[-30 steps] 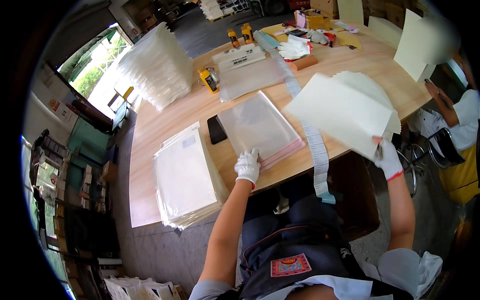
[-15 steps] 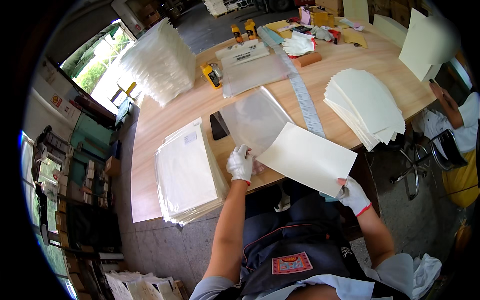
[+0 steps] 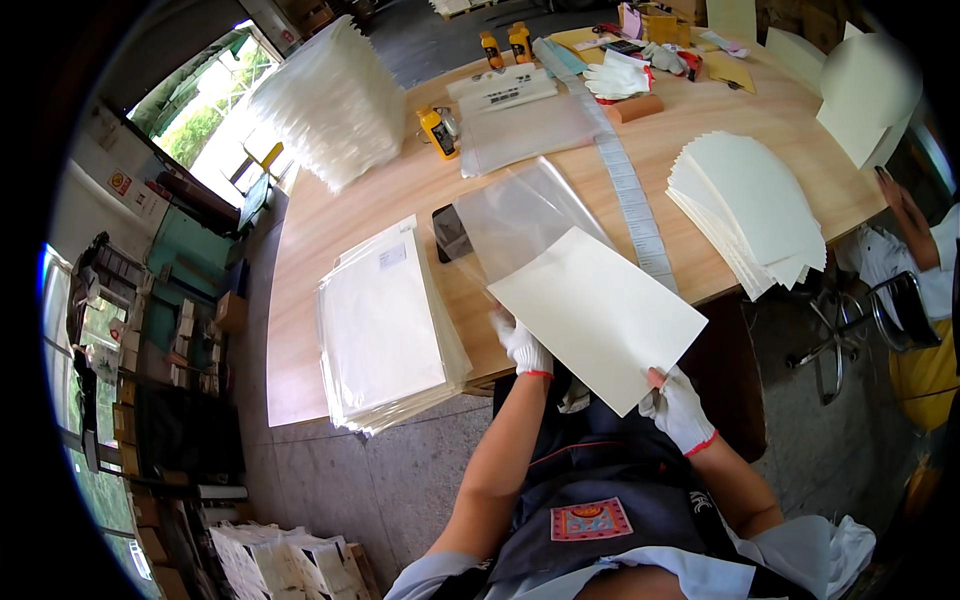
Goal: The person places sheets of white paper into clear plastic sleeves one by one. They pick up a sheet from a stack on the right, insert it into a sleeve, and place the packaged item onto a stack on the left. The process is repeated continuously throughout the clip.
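Note:
A white card sheet (image 3: 605, 320) is tilted above the table's front edge. My right hand (image 3: 682, 412), in a white knit glove with a red cuff, pinches its lower right edge, thumb on top. My left hand (image 3: 528, 350), gloved alike, is at the sheet's left side with its fingers partly hidden beneath it. They appear closed on the near edge of a clear plastic bag (image 3: 535, 205), which lies partly under the sheet. A dark phone (image 3: 451, 234) is beneath the bag's left side. To the left lies a stack of bagged white sheets (image 3: 385, 330).
A fanned stack of white sheets (image 3: 745, 205) lies at right. A label strip (image 3: 632, 205) crosses the wooden table (image 3: 295, 330). Behind are more plastic bags (image 3: 530, 135), a yellow bottle (image 3: 437, 133), spare gloves (image 3: 615, 75) and a tall plastic stack (image 3: 330, 105). Another person's hand (image 3: 900, 205) is at far right.
My left hand has moved right and slightly down, going partly under the white sheet. The sheet has shifted left and down with my right hand. The view has shifted slightly.

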`<move>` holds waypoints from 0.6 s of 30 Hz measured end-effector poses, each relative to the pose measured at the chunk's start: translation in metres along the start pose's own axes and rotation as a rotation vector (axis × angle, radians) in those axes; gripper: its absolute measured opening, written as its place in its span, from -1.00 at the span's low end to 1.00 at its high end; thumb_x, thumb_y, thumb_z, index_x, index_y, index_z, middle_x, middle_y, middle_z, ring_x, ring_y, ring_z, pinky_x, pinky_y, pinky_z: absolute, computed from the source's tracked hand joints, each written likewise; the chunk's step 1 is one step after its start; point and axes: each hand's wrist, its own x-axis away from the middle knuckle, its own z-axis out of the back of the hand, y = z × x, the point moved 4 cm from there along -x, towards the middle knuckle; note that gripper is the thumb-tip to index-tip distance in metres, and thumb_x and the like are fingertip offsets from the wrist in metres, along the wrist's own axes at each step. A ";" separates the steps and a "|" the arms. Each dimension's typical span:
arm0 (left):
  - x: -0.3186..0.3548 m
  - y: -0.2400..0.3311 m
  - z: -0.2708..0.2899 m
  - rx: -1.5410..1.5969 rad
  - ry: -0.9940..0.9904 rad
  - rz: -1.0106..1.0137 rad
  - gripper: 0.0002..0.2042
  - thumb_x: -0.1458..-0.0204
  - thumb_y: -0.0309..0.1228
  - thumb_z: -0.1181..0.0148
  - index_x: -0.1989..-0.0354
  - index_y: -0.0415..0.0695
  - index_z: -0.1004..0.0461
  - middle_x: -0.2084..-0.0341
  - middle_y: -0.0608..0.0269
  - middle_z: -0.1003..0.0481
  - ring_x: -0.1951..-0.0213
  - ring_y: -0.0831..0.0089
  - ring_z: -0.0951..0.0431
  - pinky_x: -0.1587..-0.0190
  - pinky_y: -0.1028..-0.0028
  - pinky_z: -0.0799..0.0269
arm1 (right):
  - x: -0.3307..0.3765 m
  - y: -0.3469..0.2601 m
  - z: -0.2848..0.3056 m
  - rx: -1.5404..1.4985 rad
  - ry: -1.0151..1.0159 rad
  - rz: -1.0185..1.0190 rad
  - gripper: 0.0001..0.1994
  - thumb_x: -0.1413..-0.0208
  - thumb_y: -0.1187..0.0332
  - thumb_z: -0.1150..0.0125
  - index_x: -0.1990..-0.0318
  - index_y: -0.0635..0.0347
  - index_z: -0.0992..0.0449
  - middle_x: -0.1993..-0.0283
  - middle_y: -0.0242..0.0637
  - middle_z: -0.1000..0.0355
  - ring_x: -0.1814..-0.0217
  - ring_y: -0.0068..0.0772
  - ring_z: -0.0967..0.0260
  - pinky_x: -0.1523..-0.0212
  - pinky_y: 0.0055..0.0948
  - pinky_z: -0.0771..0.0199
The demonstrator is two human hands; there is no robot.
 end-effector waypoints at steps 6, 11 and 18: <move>0.013 -0.008 0.004 -0.114 -0.373 0.251 -0.80 -0.06 -0.49 0.02 0.16 -0.28 -0.36 0.33 0.17 -0.47 0.38 0.37 -0.51 0.31 0.44 -0.47 | -0.013 -0.007 -0.003 0.073 -0.031 -0.036 -0.79 -0.12 0.38 0.00 0.11 0.24 -0.28 0.37 -0.27 -0.37 0.58 -0.47 -0.35 0.62 -0.55 -0.36; 0.093 -0.028 0.065 -0.164 -0.544 0.394 -0.79 -0.03 -0.52 0.05 0.15 -0.29 -0.36 0.34 0.17 -0.47 0.35 0.36 -0.52 0.34 0.49 -0.48 | -0.003 0.023 -0.003 0.128 0.093 -0.191 -0.83 -0.13 0.42 0.02 0.15 0.28 -0.29 0.30 -0.20 -0.39 0.37 -0.31 -0.47 0.37 -0.35 -0.56; 0.104 -0.048 0.107 -0.149 -0.513 0.754 -0.85 -0.10 -0.37 0.01 0.23 -0.15 -0.38 0.40 0.27 -0.47 0.51 0.52 -0.42 0.45 0.54 -0.40 | -0.060 0.067 -0.002 -0.515 -0.134 -0.153 -0.63 -0.21 0.30 0.21 -0.11 0.32 -0.11 -0.05 -0.01 -0.22 -0.05 -0.15 -0.26 -0.03 -0.17 -0.37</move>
